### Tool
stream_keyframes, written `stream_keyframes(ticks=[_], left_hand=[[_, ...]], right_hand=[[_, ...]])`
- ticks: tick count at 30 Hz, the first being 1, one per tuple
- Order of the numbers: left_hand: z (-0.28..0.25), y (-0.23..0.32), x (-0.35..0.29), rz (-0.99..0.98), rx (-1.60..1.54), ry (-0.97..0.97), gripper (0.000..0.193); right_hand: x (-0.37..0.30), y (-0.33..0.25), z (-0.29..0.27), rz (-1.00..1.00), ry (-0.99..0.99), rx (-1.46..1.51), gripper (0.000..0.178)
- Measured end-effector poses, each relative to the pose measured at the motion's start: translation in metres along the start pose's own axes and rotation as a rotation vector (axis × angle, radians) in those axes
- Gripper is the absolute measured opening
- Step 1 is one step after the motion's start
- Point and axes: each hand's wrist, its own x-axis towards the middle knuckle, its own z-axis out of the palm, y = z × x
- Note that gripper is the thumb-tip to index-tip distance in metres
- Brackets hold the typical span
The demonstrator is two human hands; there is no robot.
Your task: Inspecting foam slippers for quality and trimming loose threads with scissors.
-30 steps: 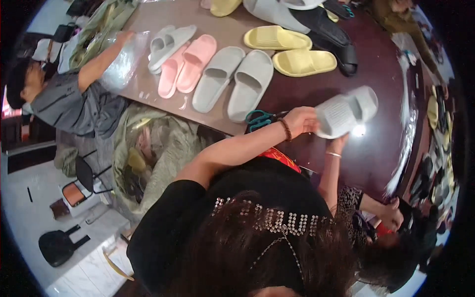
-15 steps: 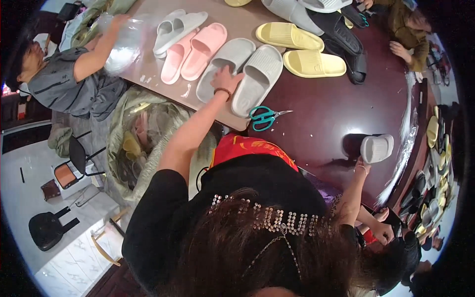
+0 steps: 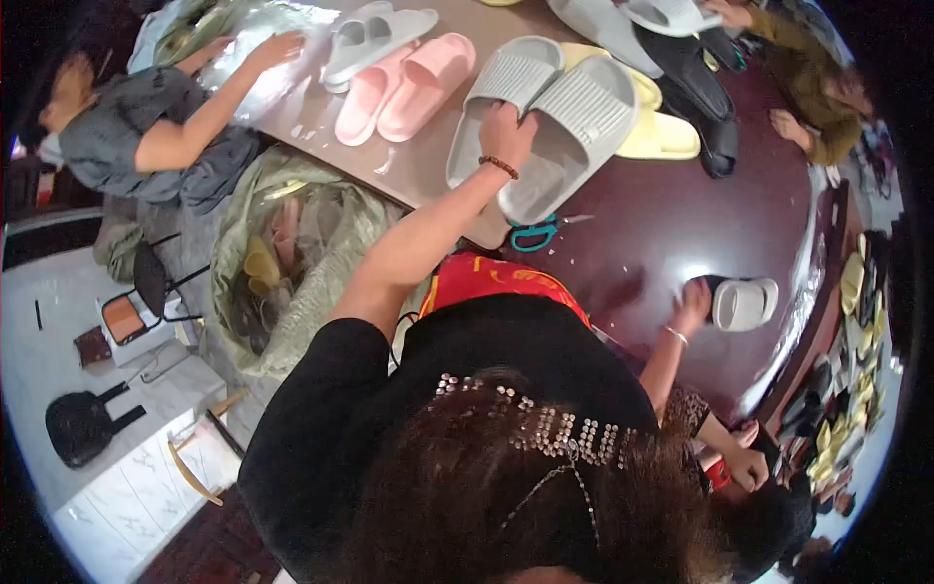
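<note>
My left hand (image 3: 511,131) is closed on the inner edges of a pair of grey slide slippers (image 3: 584,156), held side by side above the table with their ribbed straps facing away. To the right, my right hand (image 3: 693,302) is smeared by motion, so its fingers are unclear. Just beside it a single light grey slipper (image 3: 745,304) lies on the dark tabletop. Scissors with teal handles (image 3: 534,237) lie below the held pair, partly covered by it. Pink slippers (image 3: 428,88) stand to the left of my left hand.
More grey slippers (image 3: 375,44) stand at the far left. Yellow slippers (image 3: 664,136) and black slippers (image 3: 686,83) lie behind the held pair. A large sack (image 3: 243,321) stands left of the table (image 3: 623,253). Co-workers sit left (image 3: 161,136) and far right (image 3: 812,68).
My left hand has lifted the grey pair up and to the right. My right hand has let go of the light grey slipper, which now lies on the table.
</note>
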Motion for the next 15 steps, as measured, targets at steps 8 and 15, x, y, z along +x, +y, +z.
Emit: stream_keyframes(ticks=[8,15], left_hand=[[0.055,0.049,-0.078,-0.108,-0.123,-0.538,0.024],[0.033,-0.008,-0.097,0.369,-0.134,-0.795,0.027]], right_hand=[[-0.076,-0.027,0.13,-0.046,-0.406,0.124,0.055],[-0.04,0.018,0.047,0.195,-0.145,0.283,0.045]])
